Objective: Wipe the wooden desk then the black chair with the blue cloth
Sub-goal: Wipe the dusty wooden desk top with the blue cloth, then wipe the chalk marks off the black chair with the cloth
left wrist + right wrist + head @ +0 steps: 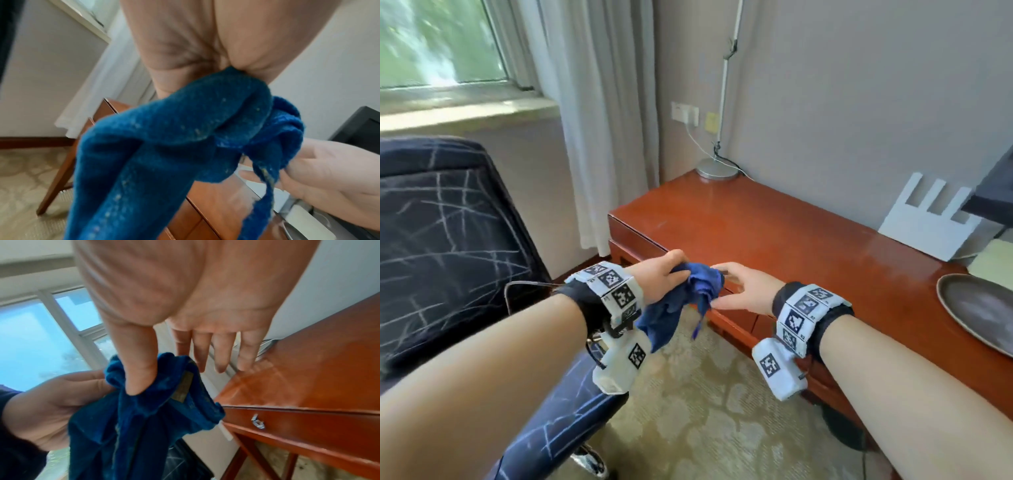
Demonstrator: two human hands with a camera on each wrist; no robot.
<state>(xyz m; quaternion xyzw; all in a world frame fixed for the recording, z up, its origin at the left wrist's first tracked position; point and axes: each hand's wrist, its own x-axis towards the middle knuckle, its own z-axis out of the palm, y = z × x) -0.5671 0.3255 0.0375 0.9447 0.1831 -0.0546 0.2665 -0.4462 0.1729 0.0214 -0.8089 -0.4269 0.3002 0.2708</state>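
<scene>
A lamp stands on its round base at the far left corner of the counter, at about 12 o'clock from the hands, its cord running to a wall socket. A white notched board leans on the wall at 2 o'clock, and a dark oval tray lies on the counter at 3 o'clock, with a pale pad just behind it. White curtains hang beside the window at 11 o'clock. The chair, dark with pale scratch-like lines, sits at 9 o'clock, well apart from the counter, over patterned carpet. The counter's front carries a drawer with a small metal pull.

Both hands meet in the air just in front of the counter's near edge, forearms reaching forward. The left hand grips the cloth, its fingers curled round the bunched upper part, while the rest of the cloth hangs down below the wrist toward the carpet. The right hand comes in from 3 o'clock, palm turned left; its thumb presses into the bunched top of the cloth, and the other fingers are straight and slightly apart, pointing toward the counter's edge. Whether the forefinger pinches the cloth against the thumb I cannot tell. The cloth touches neither counter nor chair.
</scene>
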